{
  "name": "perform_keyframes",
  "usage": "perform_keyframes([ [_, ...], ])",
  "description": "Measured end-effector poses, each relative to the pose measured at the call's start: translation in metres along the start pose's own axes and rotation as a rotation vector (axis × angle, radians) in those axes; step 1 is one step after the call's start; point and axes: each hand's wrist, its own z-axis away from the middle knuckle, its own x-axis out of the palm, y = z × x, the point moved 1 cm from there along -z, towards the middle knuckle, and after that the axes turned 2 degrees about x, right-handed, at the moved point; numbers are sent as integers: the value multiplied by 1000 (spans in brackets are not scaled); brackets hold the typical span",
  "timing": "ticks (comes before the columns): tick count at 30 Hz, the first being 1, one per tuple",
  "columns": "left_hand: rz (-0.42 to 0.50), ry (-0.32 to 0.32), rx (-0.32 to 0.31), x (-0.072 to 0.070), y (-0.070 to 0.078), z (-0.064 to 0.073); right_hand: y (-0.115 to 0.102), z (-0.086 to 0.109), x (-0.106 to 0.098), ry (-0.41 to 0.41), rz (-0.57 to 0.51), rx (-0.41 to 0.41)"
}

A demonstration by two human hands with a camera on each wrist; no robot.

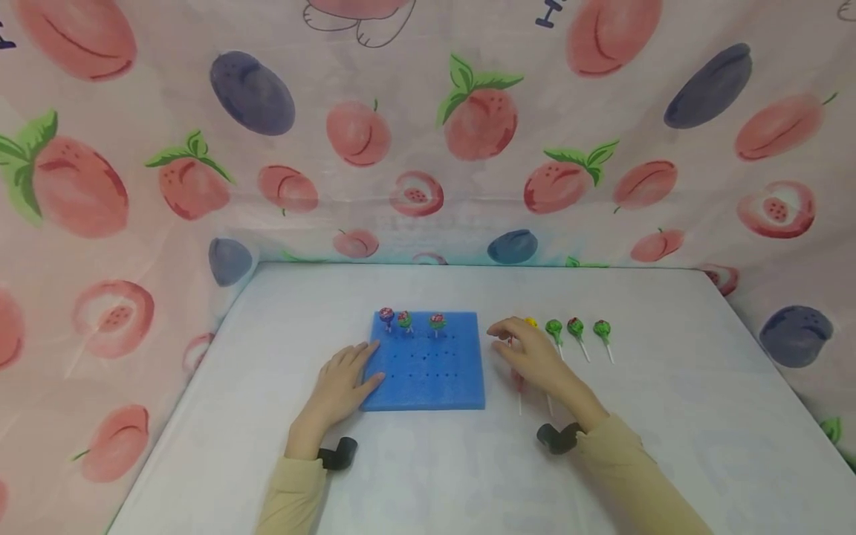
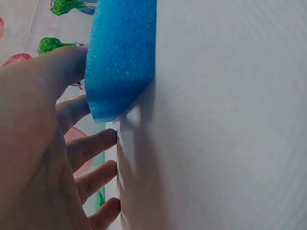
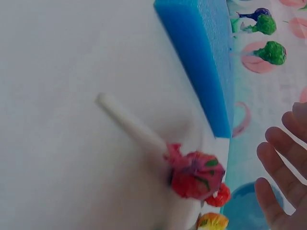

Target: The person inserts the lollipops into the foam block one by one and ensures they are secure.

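Note:
My left hand (image 1: 337, 386) touches the left edge of a blue foam board (image 1: 435, 394), its fingers spread and the thumb near the lower corner. Three wrapped lollipops stand upright in holes along the board's back row: a purple lollipop (image 1: 386, 316) and two green ones. My right hand (image 1: 535, 360) is held to the right of the board, above loose lollipops, with relaxed fingers and nothing between them. Under it lies a red lollipop (image 3: 199, 176), stick on the table, and a yellow lollipop (image 3: 213, 221) is partly hidden.
To the right of my right hand, green lollipops (image 1: 602, 329) lie in a row, sticks toward me. Rows of small holes dot the board. A white cloth covers the table (image 1: 428, 475); a fruit-print curtain (image 1: 414, 134) hangs behind and at the sides.

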Motion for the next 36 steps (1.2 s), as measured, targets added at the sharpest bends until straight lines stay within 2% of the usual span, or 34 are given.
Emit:
perform_keyframes([
  [4, -2, 2, 0, 0, -1, 0, 9, 9, -6, 20, -12, 3],
  [12, -2, -13, -8, 1, -1, 0, 26, 28, -15, 29, -3, 72],
  [22, -6, 7, 4, 1, -1, 0, 49, 41, -27, 60, 38, 42],
  [31, -2, 13, 2, 2, -1, 0, 57, 51, -32, 88, 69, 6],
  [36, -5, 0, -1, 3, -2, -1, 60, 54, -32, 69, 85, 1],
])
